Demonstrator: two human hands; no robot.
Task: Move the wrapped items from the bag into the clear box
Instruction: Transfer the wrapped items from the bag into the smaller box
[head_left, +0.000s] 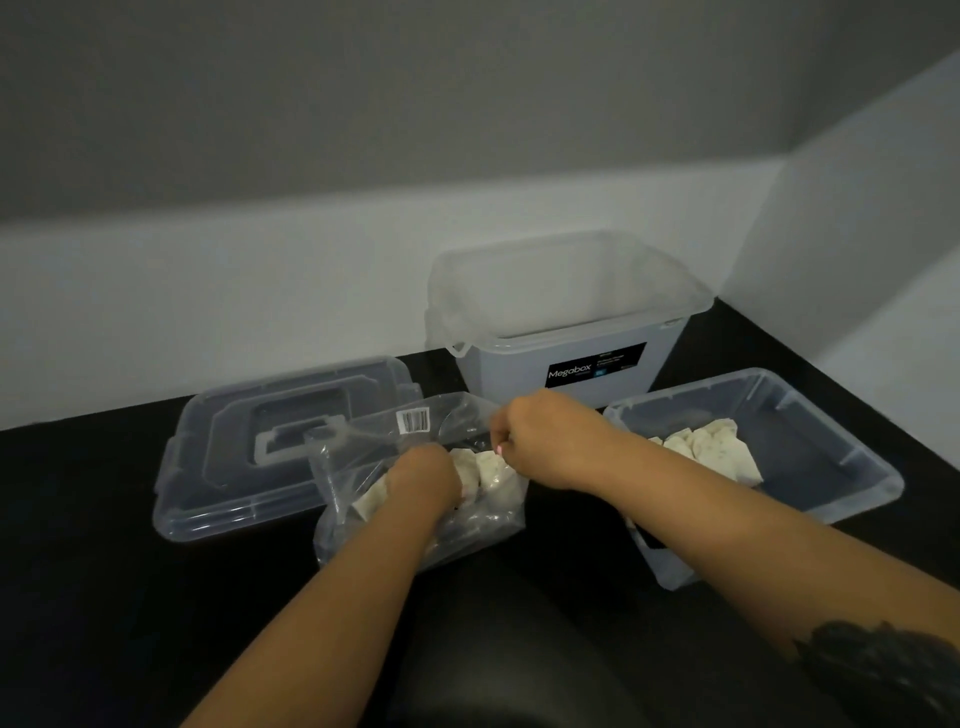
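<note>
Two hands at the bag (415, 483), centre of the black table (78, 519). Left hand (423, 475) is inside the bag's mouth, fingers curled down on the wrapped items (491, 475); whether they actually grip one, can't tell. Right hand (540, 434) pinches the bag's far-right edge, holding it up. White wrapped items are bunched in the bag, right of the left hand. More of them lie in the low clear box (831, 415) to the right, toward its far side. Lid (234, 441) lies flat left of the bag, partly under it. Tall tub (566, 332) with a black label stands behind, against the wall.
</note>
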